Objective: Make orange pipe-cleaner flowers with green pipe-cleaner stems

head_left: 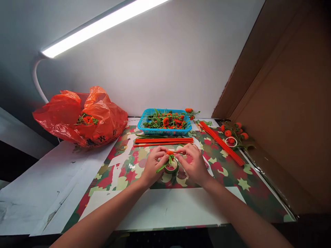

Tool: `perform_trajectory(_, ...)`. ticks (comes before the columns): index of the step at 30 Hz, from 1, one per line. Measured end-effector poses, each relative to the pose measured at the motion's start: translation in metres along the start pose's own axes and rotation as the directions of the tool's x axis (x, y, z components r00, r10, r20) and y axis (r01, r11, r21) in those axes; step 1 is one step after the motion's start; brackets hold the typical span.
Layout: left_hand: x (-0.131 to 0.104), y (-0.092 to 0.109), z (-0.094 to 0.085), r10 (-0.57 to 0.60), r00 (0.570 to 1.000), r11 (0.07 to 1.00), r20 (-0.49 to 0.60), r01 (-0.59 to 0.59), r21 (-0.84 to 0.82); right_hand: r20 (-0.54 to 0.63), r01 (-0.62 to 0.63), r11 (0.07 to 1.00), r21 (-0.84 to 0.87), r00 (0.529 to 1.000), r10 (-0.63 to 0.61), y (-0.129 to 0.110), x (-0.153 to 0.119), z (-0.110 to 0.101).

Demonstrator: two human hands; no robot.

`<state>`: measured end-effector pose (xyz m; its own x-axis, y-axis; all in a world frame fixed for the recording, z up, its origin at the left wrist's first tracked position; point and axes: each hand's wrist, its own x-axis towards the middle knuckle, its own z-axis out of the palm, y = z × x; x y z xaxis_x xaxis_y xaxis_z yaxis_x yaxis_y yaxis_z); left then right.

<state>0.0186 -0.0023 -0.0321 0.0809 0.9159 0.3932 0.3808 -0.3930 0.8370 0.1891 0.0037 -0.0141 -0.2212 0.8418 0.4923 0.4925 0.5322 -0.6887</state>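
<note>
Over the middle of the patterned table cover, my left hand (pixel 153 167) pinches a small orange chenille flower (pixel 170 153) with green leaves hanging below the bloom. My right hand (pixel 193 164) is closed just to the right of it, fingertips on a thin stick (pixel 178 153) that reaches toward the bloom. Whether the stick touches the flower cannot be made out. A roll of green tape (pixel 174 170) lies beneath and between both hands, partly covered by the leaves. Behind the hands lie orange pipe cleaners (pixel 165 140) in a row.
A blue basket (pixel 165 131) of orange flowers and green stems stands at the back. An orange plastic bag (pixel 59 117) is at left, beneath a lit lamp (pixel 103 27). Another orange bundle (pixel 222 144), finished flowers (pixel 228 133) and a cardboard wall (pixel 284 103) are at right.
</note>
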Motion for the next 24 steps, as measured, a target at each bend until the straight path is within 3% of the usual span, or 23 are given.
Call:
perform_trajectory(3, 0.001, -0.002, 0.0, -0.036, 0.998, 0.997, 0.043, 0.039, -0.068, 0.02, 0.061, 0.994, -0.085, 0.998, -0.059, -0.003, -0.002, 0.001)
perform_trajectory(6, -0.002, 0.002, 0.002, -0.008, 0.998, 0.999, 0.056, 0.01, -0.037, 0.005, 0.004, 0.997, -0.075, 1.0, -0.003, -0.004, -0.004, 0.007)
perform_trajectory(11, -0.008, 0.011, 0.005, 0.158, 0.987, 0.976, 0.0, -0.156, 0.15, -0.017, -0.176, 0.984, 0.015, 0.984, 0.176, -0.004, -0.004, 0.015)
perform_trajectory(19, -0.011, 0.012, 0.01, 0.368, 0.93, 0.879, -0.006, -0.345, 0.33, -0.005, -0.221, 0.975, -0.016, 0.975, 0.221, -0.002, -0.01, 0.02)
perform_trajectory(24, -0.008, 0.013, 0.009, 0.295, 0.956, 0.933, 0.013, -0.291, 0.212, -0.015, -0.203, 0.979, -0.008, 0.979, 0.203, 0.0, -0.007, 0.017)
